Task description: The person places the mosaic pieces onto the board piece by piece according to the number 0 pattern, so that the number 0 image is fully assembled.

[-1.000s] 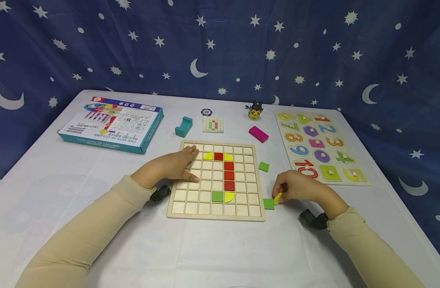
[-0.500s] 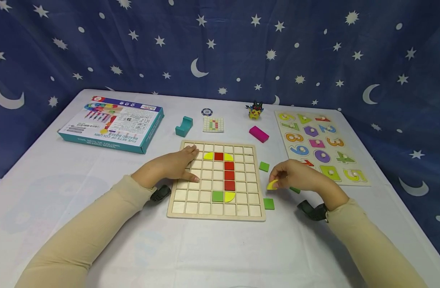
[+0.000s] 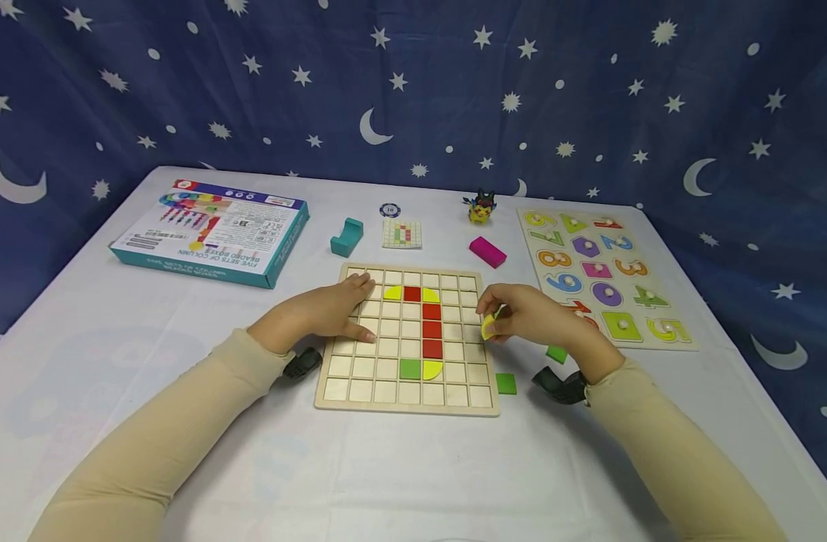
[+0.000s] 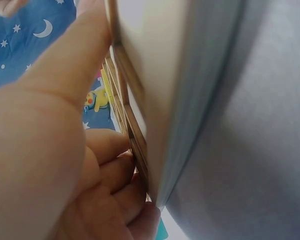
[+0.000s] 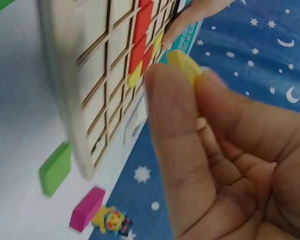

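Observation:
My right hand pinches a yellow quarter-circle tile between thumb and fingers, over the right edge of a wooden grid board. In the right wrist view the yellow tile's tip shows above the fingertips. My left hand rests on the board's left edge with its fingers spread. Set in the board are several red square tiles, a green square tile and yellow quarter-circle tiles. One loose green tile, beside the board, is hidden behind my right hand in the head view.
More green tiles lie right of the board. Behind it are a pattern card, a chip, a teal block, a magenta block and a small figurine. A box stands left, a number puzzle right.
My right hand has carried the yellow tile from beside the front green tile up and left to the board's right edge. My left hand stays put.

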`<control>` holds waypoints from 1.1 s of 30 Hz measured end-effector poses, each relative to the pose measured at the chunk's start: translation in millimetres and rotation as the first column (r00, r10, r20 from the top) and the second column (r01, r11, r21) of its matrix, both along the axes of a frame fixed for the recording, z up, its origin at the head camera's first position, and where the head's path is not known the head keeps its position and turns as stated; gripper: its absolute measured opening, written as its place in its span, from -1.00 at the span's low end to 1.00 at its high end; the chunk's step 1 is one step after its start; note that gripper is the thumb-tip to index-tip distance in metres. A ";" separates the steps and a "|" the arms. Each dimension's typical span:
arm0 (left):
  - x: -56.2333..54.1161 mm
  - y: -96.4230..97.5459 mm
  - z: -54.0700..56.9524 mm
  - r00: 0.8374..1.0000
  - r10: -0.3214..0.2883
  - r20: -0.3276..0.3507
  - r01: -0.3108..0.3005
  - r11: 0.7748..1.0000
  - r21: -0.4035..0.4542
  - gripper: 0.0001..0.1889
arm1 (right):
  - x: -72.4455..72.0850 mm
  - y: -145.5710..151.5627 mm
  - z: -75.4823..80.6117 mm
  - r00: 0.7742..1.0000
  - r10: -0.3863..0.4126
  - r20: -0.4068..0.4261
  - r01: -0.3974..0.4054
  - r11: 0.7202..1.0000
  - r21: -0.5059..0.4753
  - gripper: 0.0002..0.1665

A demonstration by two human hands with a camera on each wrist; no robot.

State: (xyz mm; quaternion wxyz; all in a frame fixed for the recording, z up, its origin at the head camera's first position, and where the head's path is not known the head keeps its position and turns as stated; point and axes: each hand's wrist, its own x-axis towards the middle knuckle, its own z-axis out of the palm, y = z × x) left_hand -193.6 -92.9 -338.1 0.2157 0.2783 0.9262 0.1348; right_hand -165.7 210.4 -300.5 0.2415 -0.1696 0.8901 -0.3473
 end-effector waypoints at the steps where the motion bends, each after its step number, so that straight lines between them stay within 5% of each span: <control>1: 0.1 0.1 0.0 1.000 0.001 0.000 -0.001 1.000 0.001 0.02 | -1.0 -3.4 -0.1 1.000 0.007 -0.005 -0.007 1.000 -0.010 -0.81; 15: -1.3 0.4 -1.3 1.000 -0.008 -0.003 0.008 1.000 -0.012 0.03 | -4.4 -68.9 -1.9 0.986 0.161 -0.051 -0.159 0.987 0.028 -0.86; 33: 0.3 -0.3 1.7 1.000 -0.015 -0.011 0.015 1.000 -0.019 0.03 | -3.4 -114.6 -24.6 0.922 0.379 -0.077 -0.372 0.924 0.087 -0.94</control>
